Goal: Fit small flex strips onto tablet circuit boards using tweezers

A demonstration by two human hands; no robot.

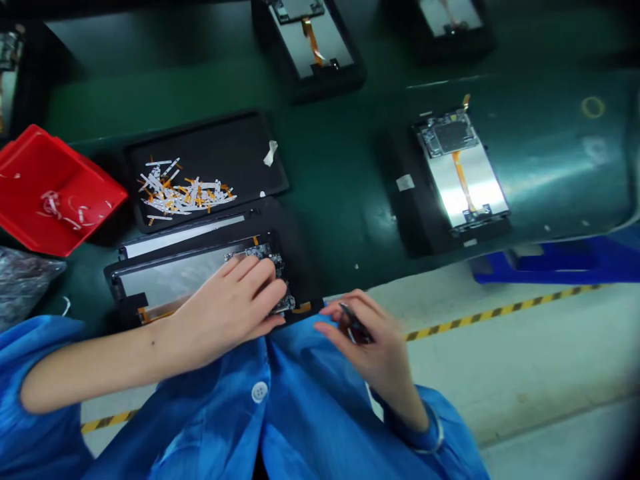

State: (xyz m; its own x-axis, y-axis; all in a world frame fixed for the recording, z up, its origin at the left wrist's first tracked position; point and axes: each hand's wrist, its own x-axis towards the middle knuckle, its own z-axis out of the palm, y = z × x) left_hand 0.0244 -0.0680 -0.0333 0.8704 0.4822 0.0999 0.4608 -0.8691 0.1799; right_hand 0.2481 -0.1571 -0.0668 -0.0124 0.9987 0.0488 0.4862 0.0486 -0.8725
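My left hand point(235, 300) lies flat, fingers pressed down on the small circuit board point(278, 261) at the right end of a screen assembly point(170, 277) seated in a black tray point(127, 313) at the belt's near edge. Orange flex strips show at the tray's lower edge. My right hand point(367, 340) hovers just right of the tray, above my blue coat, fingers curled round dark tweezers point(354, 323).
Behind the near tray, a black tray point(240, 143) holds a pile of white and orange peeled strips point(183, 193). A red bin point(30, 173) stands at left. More screen assemblies point(463, 170) point(313, 40) ride the green belt. A blue crate point(565, 260) sits below right.
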